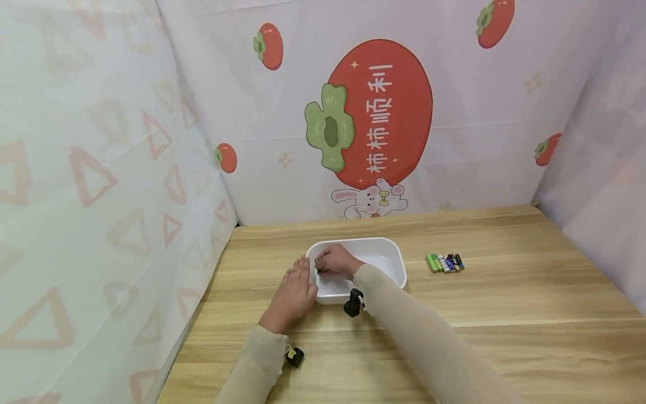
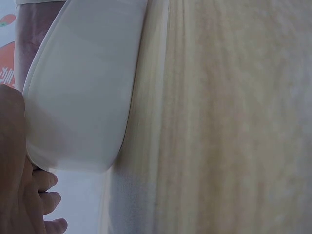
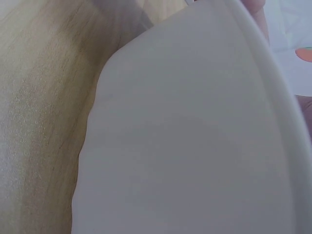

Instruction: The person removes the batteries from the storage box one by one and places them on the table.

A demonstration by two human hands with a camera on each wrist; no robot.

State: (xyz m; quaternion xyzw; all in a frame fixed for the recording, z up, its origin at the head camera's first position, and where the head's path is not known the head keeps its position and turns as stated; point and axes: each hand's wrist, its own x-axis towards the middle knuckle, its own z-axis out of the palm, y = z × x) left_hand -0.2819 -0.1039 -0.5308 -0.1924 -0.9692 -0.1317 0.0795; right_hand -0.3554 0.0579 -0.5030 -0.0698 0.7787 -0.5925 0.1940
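A white rectangular basin (image 1: 388,286) stands on the wooden table. My right hand (image 1: 339,260) reaches over its near rim, with curled fingers pinching a small dark battery (image 1: 319,271) near the left inner wall. The fingers cover most of that battery, so its markings are hidden. Along the basin's left outer side lies my left hand (image 1: 296,289), its fingers straight and touching the rim. The left wrist view shows this hand (image 2: 22,185) beside the basin's outer wall (image 2: 87,97). In the right wrist view, the basin's wall (image 3: 185,131) hides most of the right hand.
To the right of the basin, several batteries (image 1: 445,264) lie side by side in a row, with green, white, blue and black casings. Printed cloth (image 1: 272,185) hangs behind the table and at both sides. Each wrist carries a small black camera (image 1: 354,303).
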